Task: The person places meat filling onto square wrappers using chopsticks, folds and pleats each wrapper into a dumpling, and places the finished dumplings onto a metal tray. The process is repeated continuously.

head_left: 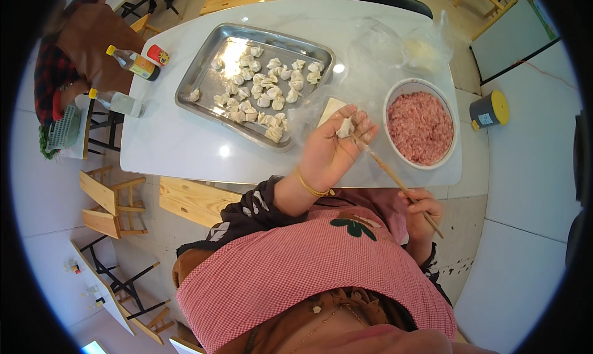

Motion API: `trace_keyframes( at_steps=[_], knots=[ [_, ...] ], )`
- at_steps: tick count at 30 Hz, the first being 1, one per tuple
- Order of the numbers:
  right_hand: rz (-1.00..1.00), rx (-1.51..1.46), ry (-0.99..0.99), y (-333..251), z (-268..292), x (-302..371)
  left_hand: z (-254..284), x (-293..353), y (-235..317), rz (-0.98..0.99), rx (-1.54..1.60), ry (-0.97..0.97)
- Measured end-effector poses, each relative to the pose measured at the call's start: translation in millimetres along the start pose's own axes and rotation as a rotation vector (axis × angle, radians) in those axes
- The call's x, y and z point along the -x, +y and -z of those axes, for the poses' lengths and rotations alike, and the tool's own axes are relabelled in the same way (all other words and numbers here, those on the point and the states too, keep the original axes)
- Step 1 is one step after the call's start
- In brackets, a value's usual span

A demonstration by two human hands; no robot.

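Note:
Over the table's near edge, my left hand (330, 153) is palm up with its fingers curled round a small white wonton (345, 128). My right hand (423, 212), lower and to the right, grips a thin wooden stick (395, 177), whose far end reaches the wonton. A white bowl (389, 145) full of pink minced meat (420, 128) stands to the right of my left hand. Pale square wrappers (331, 109) lie behind that hand, partly hidden by it. On the left, a metal tray (207, 116) carries many folded wontons (265, 82) in loose clusters.
Clear plastic bags (377, 51) spread over the table (185, 150) beyond the bowl. Two yellow-capped bottles (134, 63) and a red shaker (158, 54) stand at its left end. Wooden stools (102, 193) are at left. Another person (74, 51) is at far left; a yellow-lidded bin (488, 110) stands right.

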State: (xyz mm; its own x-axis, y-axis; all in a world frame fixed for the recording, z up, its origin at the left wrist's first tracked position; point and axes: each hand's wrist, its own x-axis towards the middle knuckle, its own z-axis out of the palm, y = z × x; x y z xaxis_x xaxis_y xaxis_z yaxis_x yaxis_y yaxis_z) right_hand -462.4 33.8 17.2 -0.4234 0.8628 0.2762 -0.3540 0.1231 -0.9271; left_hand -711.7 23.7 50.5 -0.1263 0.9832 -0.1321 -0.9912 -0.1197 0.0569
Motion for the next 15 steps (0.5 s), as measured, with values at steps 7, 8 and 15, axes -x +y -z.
trace_keyframes(
  at_steps=[7,8,15],
  knots=[
    [0.025,0.212,-0.076,-5.7,-5.8,-1.5,11.1,6.2,-5.6,-0.267,-0.668,-0.098],
    [0.042,0.239,-0.101,-5.2,-4.6,-0.6,11.9,5.8,-4.0,-0.227,-0.558,-0.087],
    [0.019,-0.011,0.011,0.0,39.0,3.4,29.5,0.3,21.6,-0.434,-0.453,0.175]
  ],
)
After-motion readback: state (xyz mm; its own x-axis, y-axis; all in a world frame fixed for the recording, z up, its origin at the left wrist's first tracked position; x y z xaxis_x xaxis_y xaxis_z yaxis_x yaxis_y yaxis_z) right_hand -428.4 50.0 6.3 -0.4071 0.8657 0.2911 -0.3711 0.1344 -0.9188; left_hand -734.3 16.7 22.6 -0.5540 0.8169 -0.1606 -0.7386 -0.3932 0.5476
